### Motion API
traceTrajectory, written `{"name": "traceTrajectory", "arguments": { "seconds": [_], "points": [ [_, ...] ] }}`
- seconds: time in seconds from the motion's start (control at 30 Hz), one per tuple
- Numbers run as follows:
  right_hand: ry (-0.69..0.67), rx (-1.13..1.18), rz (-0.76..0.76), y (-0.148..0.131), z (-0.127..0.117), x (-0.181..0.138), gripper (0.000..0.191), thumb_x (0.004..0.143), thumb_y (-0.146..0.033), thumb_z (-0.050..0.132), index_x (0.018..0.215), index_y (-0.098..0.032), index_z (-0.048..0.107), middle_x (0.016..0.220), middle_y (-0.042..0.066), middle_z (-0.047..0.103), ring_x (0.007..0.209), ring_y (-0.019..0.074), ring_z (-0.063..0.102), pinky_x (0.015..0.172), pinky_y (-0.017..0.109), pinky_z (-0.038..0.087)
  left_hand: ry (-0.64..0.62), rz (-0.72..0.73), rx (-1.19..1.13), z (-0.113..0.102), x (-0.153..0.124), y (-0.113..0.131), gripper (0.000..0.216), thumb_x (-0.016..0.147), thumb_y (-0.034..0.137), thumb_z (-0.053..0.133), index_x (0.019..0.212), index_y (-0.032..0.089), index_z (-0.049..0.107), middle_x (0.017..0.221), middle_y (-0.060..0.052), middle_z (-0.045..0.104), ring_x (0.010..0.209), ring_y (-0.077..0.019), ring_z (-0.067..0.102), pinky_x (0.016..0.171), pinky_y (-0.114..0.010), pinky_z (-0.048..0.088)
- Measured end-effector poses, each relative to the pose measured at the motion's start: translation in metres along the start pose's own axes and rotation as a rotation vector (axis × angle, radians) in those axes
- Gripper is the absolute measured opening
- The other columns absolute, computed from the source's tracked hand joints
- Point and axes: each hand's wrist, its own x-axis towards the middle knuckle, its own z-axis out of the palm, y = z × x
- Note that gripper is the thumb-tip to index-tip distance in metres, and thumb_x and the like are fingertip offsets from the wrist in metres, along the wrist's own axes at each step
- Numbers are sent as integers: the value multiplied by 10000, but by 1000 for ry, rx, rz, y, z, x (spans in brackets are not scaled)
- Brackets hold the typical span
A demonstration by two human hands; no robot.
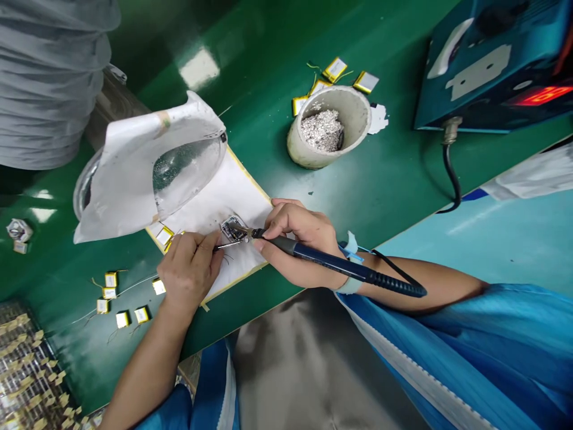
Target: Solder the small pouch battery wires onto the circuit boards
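My right hand (308, 239) grips a dark blue soldering iron (344, 264) like a pen, its tip over a small circuit board (233, 228) in a pale case. My left hand (188, 269) pinches a thin metal tool (229, 245), possibly tweezers, whose end lies at the board's near edge; most of it is hidden by my fingers. Loose thin wires show just below the board. Under both hands lies a white sheet (244, 188) with yellow tape along its edges. Whether the iron's tip touches the board, I cannot tell.
A clear shield with white paper (129, 173) stands beyond my left hand, near a grey duct (49, 83). Small batteries (122, 319) lie to the left. A cup (299, 149) of solder-like bits and a blue soldering station (474, 71) stand to the right. Trays (31, 370) fill the lower left.
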Motion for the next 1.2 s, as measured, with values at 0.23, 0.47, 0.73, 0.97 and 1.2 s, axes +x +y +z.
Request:
{"name": "traceTrajectory", "arguments": {
  "seconds": [0.23,0.47,0.73,0.97,1.2],
  "points": [
    [-1,-3,-14,1,1,-2,221,870,-221,763,818,-294,561,609,-66,634,589,187,649,996,501,599,-16,-31,-1,0,-1,1,237,997,227,747,1228,260,790,877,-40,660,813,-202,613,743,-338,448],
    [-4,-15,-42,3,2,-3,205,869,-224,761,815,-278,571,685,-48,685,621,181,671,1026,516,579,-7,18,11,0,1,1,230,994,220,754,1222,238,775,860,-36,656,807,-204,616,742,-336,464],
    [8,-23,-69,3,1,-2,210,872,-207,764,828,-283,573,685,-49,689,614,181,682,970,486,608,0,28,-5,-11,5,8,185,987,197,749,1166,233,777,845,-35,679,771,-191,635,711,-323,487],
    [152,66,-39,4,-2,-3,252,873,-263,829,850,-313,583,668,-44,678,637,225,691,1114,572,612,-87,-164,-16,-46,-7,-6,119,1012,246,752,1121,228,798,1035,-67,777,906,-162,757,770,-267,574],
    [237,85,-111,7,1,0,242,889,-246,834,874,-296,598,713,-51,685,635,201,675,1100,553,607,-87,-486,1,-46,-5,-53,127,946,296,782,1025,209,830,1054,-82,835,930,-204,768,855,-326,601]
  ]
}}
